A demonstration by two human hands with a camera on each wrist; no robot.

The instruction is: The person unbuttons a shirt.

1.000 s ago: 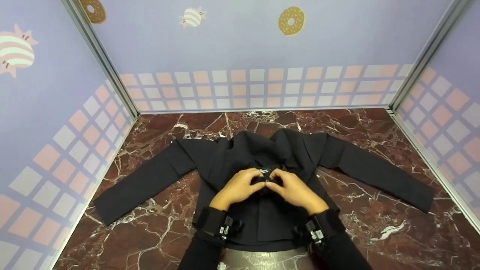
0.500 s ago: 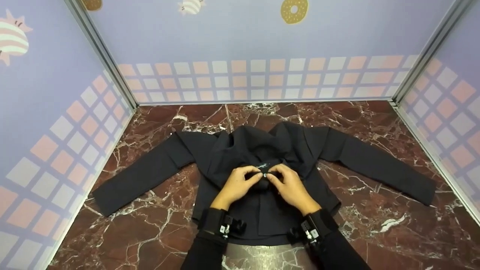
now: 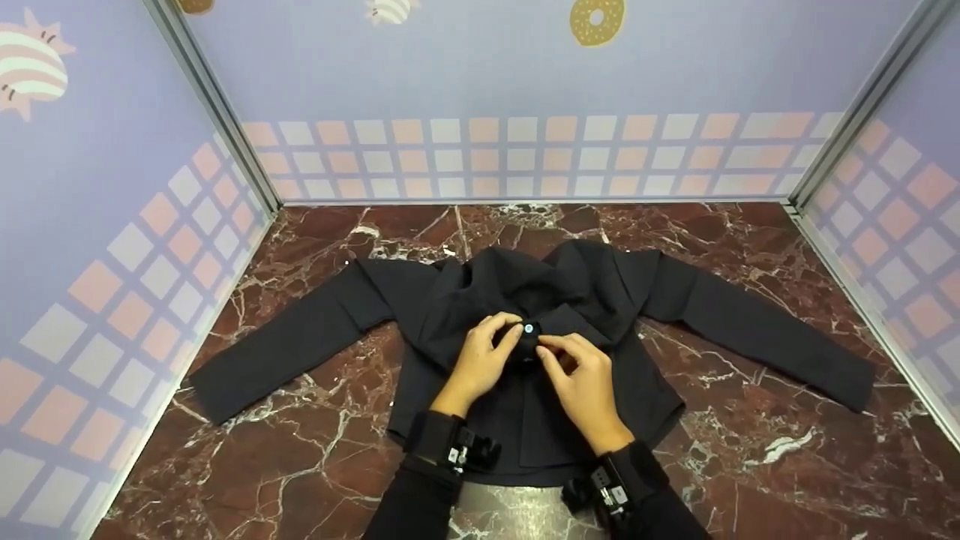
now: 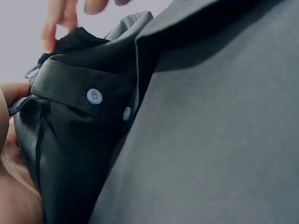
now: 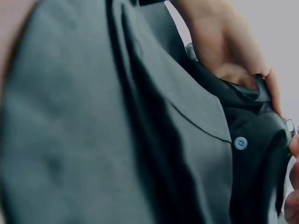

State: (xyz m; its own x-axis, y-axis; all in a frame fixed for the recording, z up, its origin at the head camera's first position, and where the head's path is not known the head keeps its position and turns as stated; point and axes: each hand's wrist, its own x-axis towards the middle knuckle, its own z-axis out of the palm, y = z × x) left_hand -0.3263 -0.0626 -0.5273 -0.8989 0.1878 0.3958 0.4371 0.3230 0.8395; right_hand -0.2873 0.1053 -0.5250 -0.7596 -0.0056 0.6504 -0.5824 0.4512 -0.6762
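Observation:
A black long-sleeved shirt (image 3: 480, 289) lies front up, its sleeves spread and its collar bunched in the middle. With thumb and fingers my left hand (image 3: 480, 356) pinches the cloth at the collar, left of a pale button (image 3: 529, 328). My right hand (image 3: 589, 375) pinches the cloth edge just right of that button, fingertips close to the left ones. In the left wrist view, a button (image 4: 94, 96) sits on the stitched band, and a second shows partly under a fold. The right wrist view shows a button (image 5: 240, 143) beside the front flap's edge.
The shirt lies on a dark red marbled table (image 3: 337, 442). Patterned lilac panels (image 3: 450, 82) wall in the back and both sides, joined by metal corner posts (image 3: 217, 112). A camera is strapped to each wrist.
The label at the collar has gone from sight, and a pale button shows between the hands. A collar flap now stands up. My left hand has moved slightly up.

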